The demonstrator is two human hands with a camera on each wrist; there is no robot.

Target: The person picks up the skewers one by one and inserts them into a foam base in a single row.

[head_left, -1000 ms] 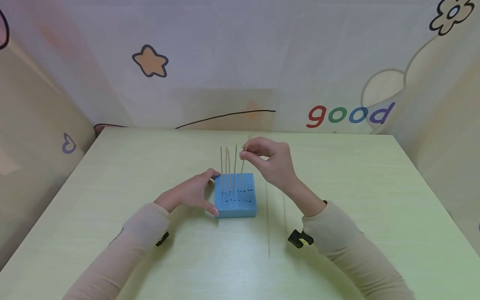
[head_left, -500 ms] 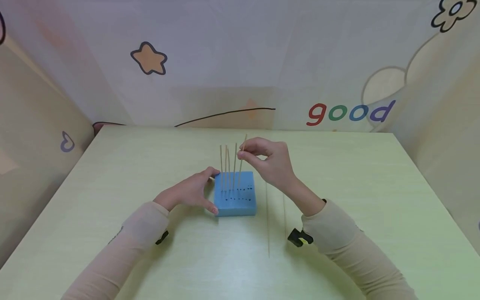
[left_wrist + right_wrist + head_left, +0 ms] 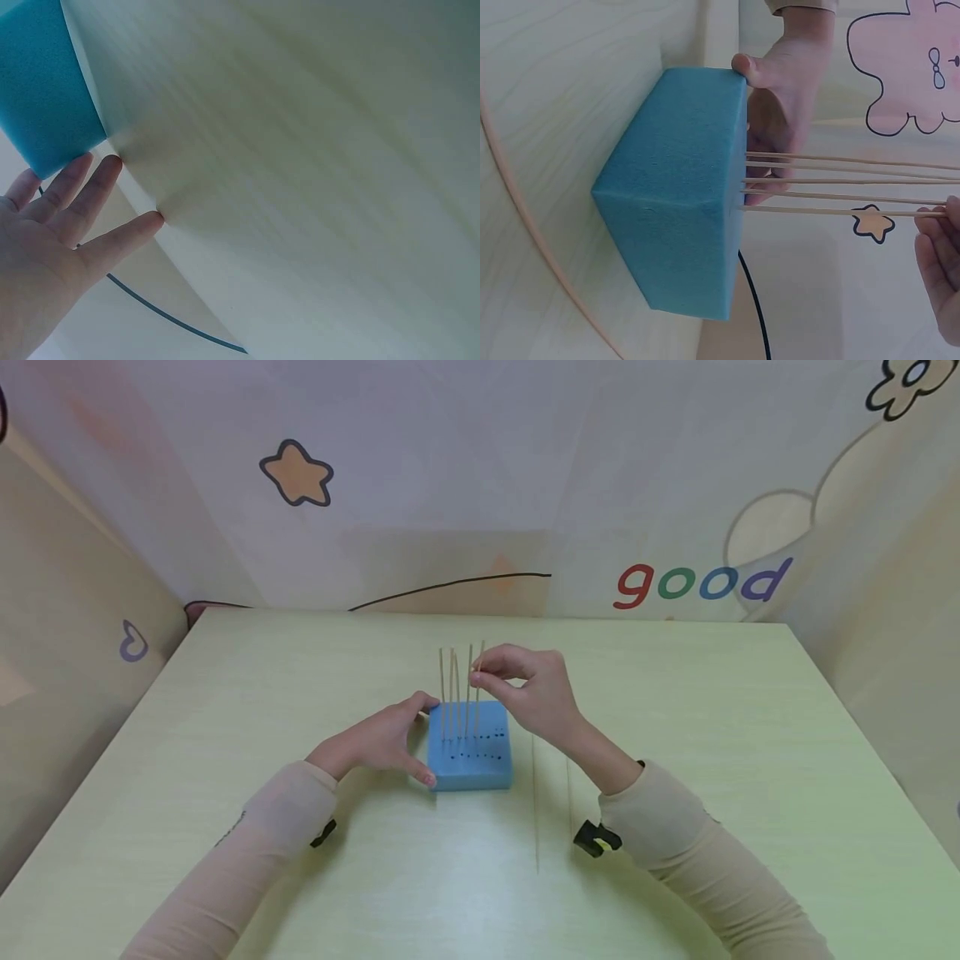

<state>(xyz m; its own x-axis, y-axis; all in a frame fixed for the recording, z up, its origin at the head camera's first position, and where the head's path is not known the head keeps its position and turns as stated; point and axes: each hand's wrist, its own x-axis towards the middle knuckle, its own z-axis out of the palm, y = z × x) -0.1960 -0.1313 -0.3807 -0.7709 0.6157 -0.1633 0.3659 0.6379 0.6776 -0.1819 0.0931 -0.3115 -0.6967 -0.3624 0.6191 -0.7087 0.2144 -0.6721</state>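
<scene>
A blue foam block (image 3: 472, 774) with rows of small dark holes stands on the table. My left hand (image 3: 378, 739) holds its left side, thumb at the near corner and index finger at the far one; the other fingers are spread in the left wrist view. Several thin wooden skewers (image 3: 442, 693) stand upright in the block's middle row. Thumb and fingertips of my right hand (image 3: 536, 689) pinch the upper part of the rightmost skewer (image 3: 817, 211). In the right wrist view, that skewer's lower end meets the block's holed face; how deep it goes is hidden.
Two loose skewers lie on the pale table (image 3: 675, 718) right of the block, a nearer skewer (image 3: 536, 810) and another skewer (image 3: 569, 793) close to the right wrist. A printed cloth (image 3: 450, 468) hangs behind the table.
My right hand has moved left and slightly down with the pinched skewer, which has gone from leaning to nearly upright. The left hand stays at the block.
</scene>
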